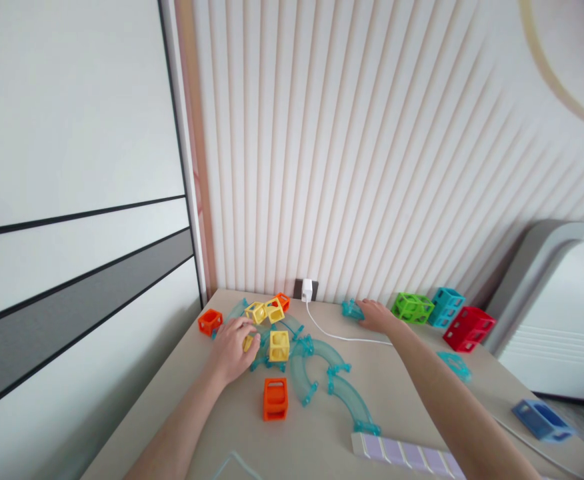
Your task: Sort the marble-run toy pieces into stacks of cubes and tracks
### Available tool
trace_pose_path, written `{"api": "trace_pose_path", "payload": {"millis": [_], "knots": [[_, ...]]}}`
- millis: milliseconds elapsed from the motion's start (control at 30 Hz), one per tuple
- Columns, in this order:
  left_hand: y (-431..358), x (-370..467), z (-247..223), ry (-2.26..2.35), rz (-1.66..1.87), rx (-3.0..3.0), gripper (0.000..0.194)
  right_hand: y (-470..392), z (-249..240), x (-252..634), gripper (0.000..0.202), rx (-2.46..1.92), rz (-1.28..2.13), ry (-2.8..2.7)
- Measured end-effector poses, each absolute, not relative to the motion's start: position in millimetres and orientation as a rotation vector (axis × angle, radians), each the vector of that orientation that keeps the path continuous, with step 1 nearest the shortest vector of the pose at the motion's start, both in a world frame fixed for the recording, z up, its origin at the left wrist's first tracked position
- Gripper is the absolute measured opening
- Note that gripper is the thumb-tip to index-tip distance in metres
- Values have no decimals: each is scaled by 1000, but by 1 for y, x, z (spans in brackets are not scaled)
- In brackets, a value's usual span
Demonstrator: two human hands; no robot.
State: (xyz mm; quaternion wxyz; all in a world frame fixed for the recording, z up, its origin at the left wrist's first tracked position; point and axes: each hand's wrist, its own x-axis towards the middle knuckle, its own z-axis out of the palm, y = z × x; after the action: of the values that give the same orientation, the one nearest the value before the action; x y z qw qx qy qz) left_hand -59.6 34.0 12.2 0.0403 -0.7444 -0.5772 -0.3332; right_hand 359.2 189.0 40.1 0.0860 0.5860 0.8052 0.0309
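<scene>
Tabletop (235, 433): three orange blocks (275, 400), left hand (233, 349) around yellow block (247, 343), right (377, 315) around teal piece (351, 309)

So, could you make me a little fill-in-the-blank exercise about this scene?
1. Of the left hand and the right hand, the ____ one is nearer the yellow blocks.
2. The light blue block stands ____ the green block and the red block.
3. The charger and its cable are both coloured ____.

Missing words: left; between; white.
</scene>
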Motion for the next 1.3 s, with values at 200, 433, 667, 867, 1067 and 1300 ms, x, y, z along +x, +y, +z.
{"api": "trace_pose_path", "payload": {"millis": [200, 433, 667, 867, 1067, 1300], "knots": [[35, -60, 12, -1770, -1019, -2273, 25, 182, 41, 357, 35, 1798, -8, 2356], [34, -61, 12, -1769, -997, -2270, 26, 168, 45, 352, 38, 1854, 32, 2325], [33, -61, 14, -1757, -1045, -2275, 25, 148, 59, 338, 41, 1933, 119, 2319], [32, -59, 16, -1754, -1115, -2264, 26, 140, 100, 310, 44, 2003, 216, 2402], [34, -62, 15, -1805, -1200, -2217, 32, 128, 129, 244, 42, 1856, 222, 2564], [37, -65, 11, -1768, -1305, -2182, 47, 104, 121, 149, 46, 1487, 90, 2761]]}}
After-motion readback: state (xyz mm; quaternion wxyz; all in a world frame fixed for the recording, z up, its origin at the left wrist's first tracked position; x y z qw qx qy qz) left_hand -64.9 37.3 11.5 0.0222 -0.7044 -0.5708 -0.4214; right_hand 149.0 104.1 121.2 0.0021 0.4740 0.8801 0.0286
